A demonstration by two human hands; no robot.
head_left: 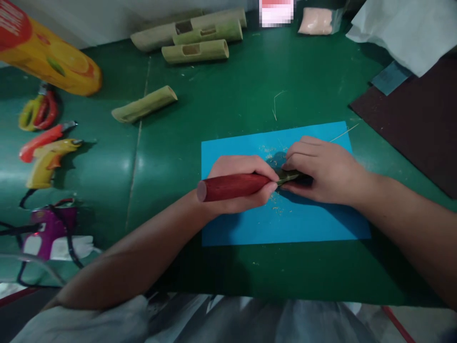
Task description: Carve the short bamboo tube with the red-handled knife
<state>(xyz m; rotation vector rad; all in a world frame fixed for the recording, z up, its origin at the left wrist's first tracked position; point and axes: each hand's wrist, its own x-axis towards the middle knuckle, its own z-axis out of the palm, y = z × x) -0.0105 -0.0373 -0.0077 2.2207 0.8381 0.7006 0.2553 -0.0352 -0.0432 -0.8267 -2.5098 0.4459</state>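
My left hand point(243, 164) is closed round a tool with a thick red wooden handle point(232, 187). The butt of the handle points left, and its working end reaches the gap between my hands, where its shape cannot be made out. My right hand point(324, 169) is closed on a short, dark green piece that looks like bamboo point(285, 177), mostly covered by the fingers. Both hands meet just above a blue sheet point(228, 228) lying on the green table. Pale shavings point(276, 197) are scattered on the sheet around them.
Several bamboo tubes point(210, 50) with cut openings lie at the back; another bamboo tube point(144, 105) lies nearer. On the left are a yellow bottle point(67, 62), scissors point(39, 112), a red-handled tool point(41, 143), a yellow glue gun point(48, 164) and a purple power strip point(53, 228) with cables.
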